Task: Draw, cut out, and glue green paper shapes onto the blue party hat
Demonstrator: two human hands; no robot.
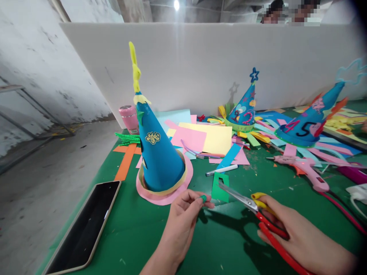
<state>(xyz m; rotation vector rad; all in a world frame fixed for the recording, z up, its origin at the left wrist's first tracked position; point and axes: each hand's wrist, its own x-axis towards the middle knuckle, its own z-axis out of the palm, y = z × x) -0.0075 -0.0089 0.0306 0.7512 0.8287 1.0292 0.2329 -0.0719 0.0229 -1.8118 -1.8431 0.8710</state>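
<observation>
Between the thumb and forefinger of my left hand a small green piece of paper is pinched. My right hand grips a pair of scissors with red and yellow handles, blades pointing left. Beyond the blade tips lies a green paper rectangle with a cut-out hole. Just behind my left hand stands a blue paper cone hat with a pink brim, a yellow fuzzy stem on top and a gold-edged patch. A white marker rests behind the green rectangle.
A phone lies at the table's left edge. Behind are a pink cup, coloured paper sheets and two decorated hats. On the right lies a pink glue gun with its cord. A white panel borders the back.
</observation>
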